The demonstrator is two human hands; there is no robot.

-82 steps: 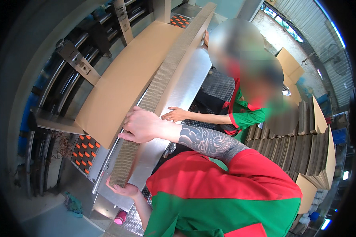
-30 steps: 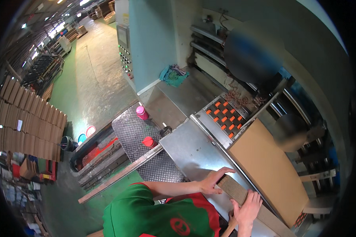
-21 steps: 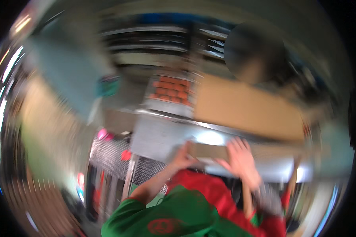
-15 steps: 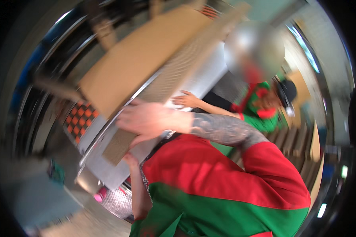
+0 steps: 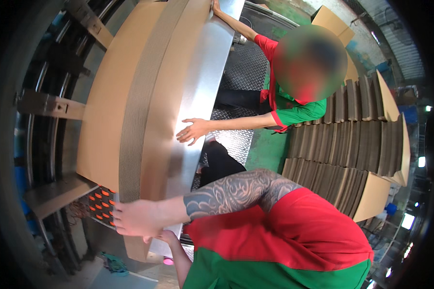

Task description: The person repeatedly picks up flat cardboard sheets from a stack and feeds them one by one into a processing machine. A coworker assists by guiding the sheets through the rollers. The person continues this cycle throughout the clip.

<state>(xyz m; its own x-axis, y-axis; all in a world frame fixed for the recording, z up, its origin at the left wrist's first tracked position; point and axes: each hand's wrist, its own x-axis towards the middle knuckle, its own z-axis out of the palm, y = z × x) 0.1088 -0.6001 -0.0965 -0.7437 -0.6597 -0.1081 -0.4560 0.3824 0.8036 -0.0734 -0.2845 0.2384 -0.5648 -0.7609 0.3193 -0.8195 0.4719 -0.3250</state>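
A long stack of brown corrugated cardboard sheets (image 5: pixel 108 115) lies along a shiny metal table (image 5: pixel 210 53), its ridged edges facing right. My right hand (image 5: pixel 142 219), at the end of a tattooed forearm, rests at the stack's near end with fingers stretched out to the left. Lower down, my left hand (image 5: pixel 166 236) is close beside the cardboard's near end. Its fingers are mostly hidden by my right hand, so its grip does not show.
Across the table a co-worker (image 5: pixel 294 108) has one hand (image 5: pixel 193 131) spread on the metal and the other (image 5: pixel 215 7) at the stack's far part. Metal brackets (image 5: pixel 58 107) line the left. Bundled cardboard (image 5: pixel 342 139) stands at right. An orange-and-black roller panel (image 5: pixel 101 207) sits at lower left.
The view has swung round and is sharper. My right hand has shifted along the cardboard to its near end. The co-worker's hand now lies farther from mine.
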